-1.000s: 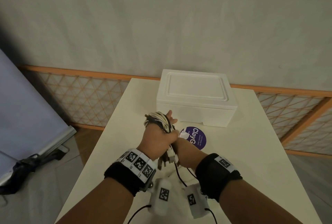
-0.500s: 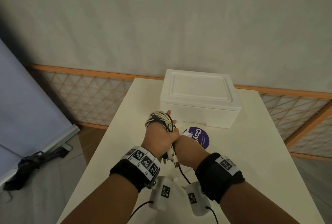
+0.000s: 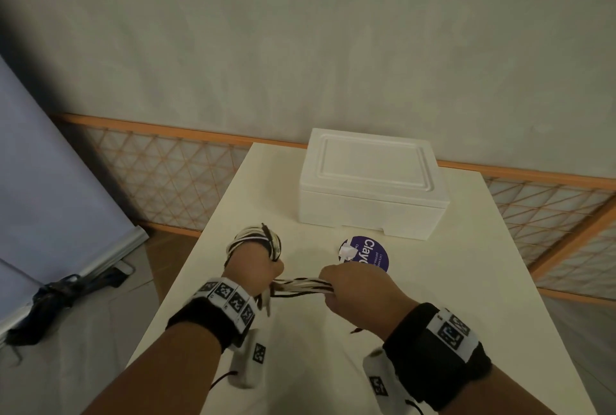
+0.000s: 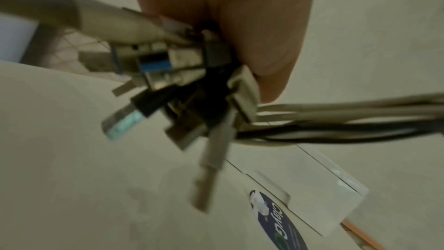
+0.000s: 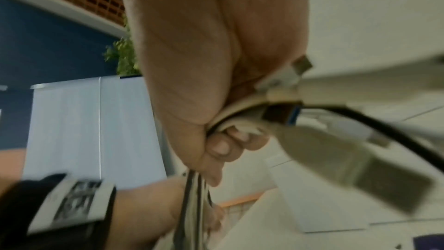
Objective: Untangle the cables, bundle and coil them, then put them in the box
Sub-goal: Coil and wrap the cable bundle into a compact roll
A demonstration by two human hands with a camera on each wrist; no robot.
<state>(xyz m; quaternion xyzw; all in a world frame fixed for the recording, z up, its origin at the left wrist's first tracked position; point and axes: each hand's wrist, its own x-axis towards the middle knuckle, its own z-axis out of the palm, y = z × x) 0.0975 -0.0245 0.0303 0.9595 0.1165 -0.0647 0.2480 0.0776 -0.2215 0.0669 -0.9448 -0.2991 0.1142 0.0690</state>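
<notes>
A bundle of white and black cables (image 3: 255,236) is coiled around my left hand (image 3: 253,264), which grips it above the table's near middle. Several plug ends (image 4: 173,75) hang below that fist. A short stretch of the cables (image 3: 305,284) runs taut to the right into my right hand (image 3: 356,291), which grips their other ends, with plugs (image 5: 355,163) sticking out of the fist. The closed white foam box (image 3: 370,181) stands at the table's far middle, beyond both hands.
A round purple sticker (image 3: 370,253) with a crumpled white scrap (image 3: 346,252) lies on the cream table (image 3: 466,281) in front of the box. A lattice fence (image 3: 160,178) runs behind the table. A pale board (image 3: 50,164) leans at the left.
My right hand has pulled away to the right from the left one, drawing a stretch of cables taut between the two fists. The left hand keeps its coil.
</notes>
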